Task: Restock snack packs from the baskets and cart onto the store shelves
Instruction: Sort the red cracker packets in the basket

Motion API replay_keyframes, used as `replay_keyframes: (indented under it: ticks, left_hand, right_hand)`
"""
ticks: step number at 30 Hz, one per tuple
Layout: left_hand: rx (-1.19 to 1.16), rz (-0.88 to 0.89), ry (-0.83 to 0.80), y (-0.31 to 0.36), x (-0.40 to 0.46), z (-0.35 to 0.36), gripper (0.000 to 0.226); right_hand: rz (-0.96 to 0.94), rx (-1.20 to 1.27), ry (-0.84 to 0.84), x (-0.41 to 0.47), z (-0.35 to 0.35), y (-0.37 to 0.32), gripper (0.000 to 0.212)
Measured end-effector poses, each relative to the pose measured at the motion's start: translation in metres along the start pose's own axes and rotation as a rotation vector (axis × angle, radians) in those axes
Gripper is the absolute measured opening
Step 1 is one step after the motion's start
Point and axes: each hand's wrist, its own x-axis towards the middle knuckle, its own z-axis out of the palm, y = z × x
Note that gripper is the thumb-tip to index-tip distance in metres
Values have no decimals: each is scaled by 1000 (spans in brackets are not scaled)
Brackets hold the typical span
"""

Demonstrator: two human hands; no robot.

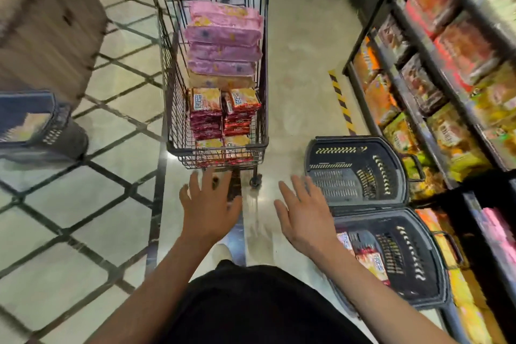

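A black wire cart (171, 109) stands ahead of me, stacked with pink snack packs (223, 36) at the back and red-and-orange packs (206, 109) at the front. My left hand (208, 204) hovers with fingers spread just below the cart's near end, holding nothing. My right hand (303, 212) is spread flat beside it, also holding nothing, next to an empty black basket (354, 173). A second black basket (413, 265) lies nearer me on the right with a few red-and-orange packs (371, 260) in it.
Store shelves (435, 70) full of snack packs run along the right side. A yellow-and-black floor stripe (342, 103) runs along the shelf base. Another dark basket (42, 126) sits at the left below a wooden cabinet (47, 19). Tiled floor lies between.
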Motion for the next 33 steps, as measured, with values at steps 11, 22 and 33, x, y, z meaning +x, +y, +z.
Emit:
replay_keyframes:
  ticks: [11,22,33]
  left_hand:
    - [-33,-53,-6,-117,66,-24,67]
    - [-44,-108,-135,-132,142,-12,67]
    - [-29,-149,-347,-124,275,40,64]
  right_hand:
    - [1,47,-25,88,3,-104,58]
    - [-59,-71,73,174,21,-90,51]
    - [-37,-39,6,309,57,-54,46]
